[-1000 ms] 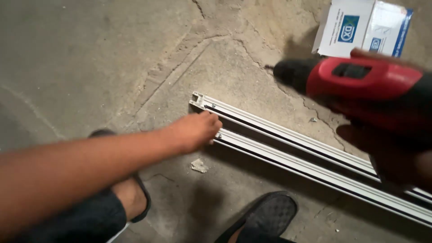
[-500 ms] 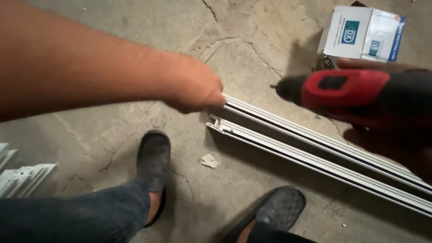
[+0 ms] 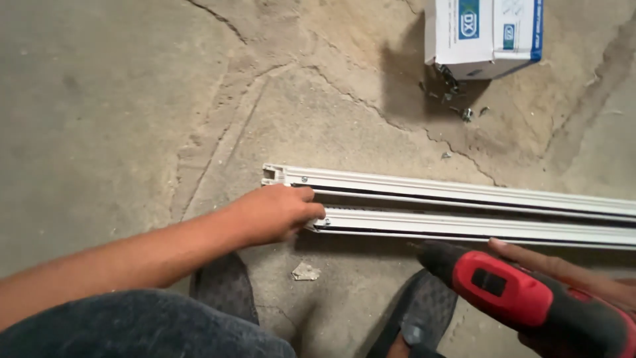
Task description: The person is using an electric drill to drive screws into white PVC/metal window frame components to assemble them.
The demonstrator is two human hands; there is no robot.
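Observation:
Two long white plastic rails lie side by side on the cracked concrete floor, running from the middle to the right edge. My left hand grips the left end of the nearer rail, fingers curled on it. My right hand holds a red and black power drill low at the right, its dark nose pointing up-left a little in front of the rails, not touching them.
A white and blue cardboard box sits at the top right with several small screws spilled beside it. A small white scrap lies near my dark slippers at the bottom.
The view has shifted. My left hand now rests lower on the nearer rail's end. The drill has dropped from above the rails to below them at the lower right.

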